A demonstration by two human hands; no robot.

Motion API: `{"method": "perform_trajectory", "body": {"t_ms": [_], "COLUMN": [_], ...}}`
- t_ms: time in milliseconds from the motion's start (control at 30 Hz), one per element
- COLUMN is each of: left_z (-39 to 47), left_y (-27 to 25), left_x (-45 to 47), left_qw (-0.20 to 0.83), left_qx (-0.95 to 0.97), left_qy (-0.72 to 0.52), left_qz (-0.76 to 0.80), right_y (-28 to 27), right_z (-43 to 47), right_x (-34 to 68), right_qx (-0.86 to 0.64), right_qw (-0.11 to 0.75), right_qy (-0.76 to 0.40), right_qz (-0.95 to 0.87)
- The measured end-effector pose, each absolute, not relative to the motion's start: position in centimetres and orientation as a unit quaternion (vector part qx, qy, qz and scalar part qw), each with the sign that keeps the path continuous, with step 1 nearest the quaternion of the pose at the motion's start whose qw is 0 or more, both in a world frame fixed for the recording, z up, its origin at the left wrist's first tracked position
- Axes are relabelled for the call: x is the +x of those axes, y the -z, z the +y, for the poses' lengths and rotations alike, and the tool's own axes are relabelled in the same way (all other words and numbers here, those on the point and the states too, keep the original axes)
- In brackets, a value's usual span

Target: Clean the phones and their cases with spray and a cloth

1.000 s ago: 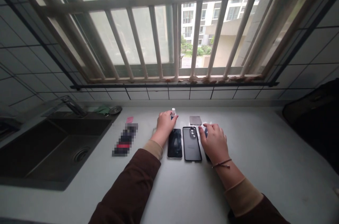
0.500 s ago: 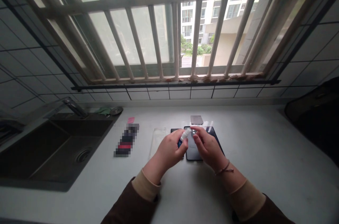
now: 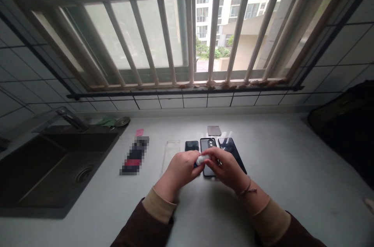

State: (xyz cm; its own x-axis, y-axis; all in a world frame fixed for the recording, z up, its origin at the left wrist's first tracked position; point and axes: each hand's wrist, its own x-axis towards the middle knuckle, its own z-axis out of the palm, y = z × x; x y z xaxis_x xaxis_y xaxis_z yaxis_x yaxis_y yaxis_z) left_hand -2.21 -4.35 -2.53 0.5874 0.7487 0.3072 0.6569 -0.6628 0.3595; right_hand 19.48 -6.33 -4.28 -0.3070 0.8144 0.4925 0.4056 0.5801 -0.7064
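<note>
My left hand [image 3: 182,165] is closed around a small bottle [image 3: 201,159] with a white top and a blue body, most of which the fingers hide. The fingertips of my right hand [image 3: 229,165] close on the bottle's white top. Under and behind the hands lies a black phone case [image 3: 208,171] with camera openings, partly covered. To its right rests a dark glossy phone [image 3: 233,150], and to its left a smaller dark rectangular item [image 3: 192,145]. A clear phone case [image 3: 170,151] lies beyond my left hand.
A grey square cloth [image 3: 214,130] lies behind the phone items. On the left are a pink piece [image 3: 140,132], a pixelated dark-and-red item [image 3: 134,159], and a sink [image 3: 67,177] with a faucet [image 3: 73,118]. A black bag-like object [image 3: 344,122] stands at the right. Window bars rise beyond the counter [image 3: 292,153].
My right fingers have come in onto the bottle's white top, and the bottle has tipped nearer level. The view has shifted slightly, and more of the black case and phone shows.
</note>
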Motion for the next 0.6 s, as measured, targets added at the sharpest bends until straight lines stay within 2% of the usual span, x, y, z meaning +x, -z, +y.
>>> {"method": "perform_trajectory", "body": {"t_ms": [200,333,500,600], "left_z": [-4.6,-4.9,-5.1,-5.1], "left_y": [1.6,0.8,0.0,0.2], "left_x": [-1.9,-1.6,-1.1,-1.7], "left_qw": [0.101,0.158,0.323,0.495], "left_qx": [0.888,0.877,0.833,0.759], "left_qy": [-0.213,-0.221,-0.230,-0.186], "left_qz": [0.395,0.396,0.386,0.380], "right_y": [4.3,4.0,3.5,3.4], "right_z": [-6.6,-6.9,-7.2,-7.2], "right_x": [19.6,19.4,19.1,19.5], "right_qx": [-0.389,-0.391,-0.397,-0.405], "right_qw": [0.460,0.477,0.480,0.499], "right_qy": [-0.220,-0.224,-0.213,-0.211], "right_qz": [-0.767,-0.755,-0.752,-0.737]}}
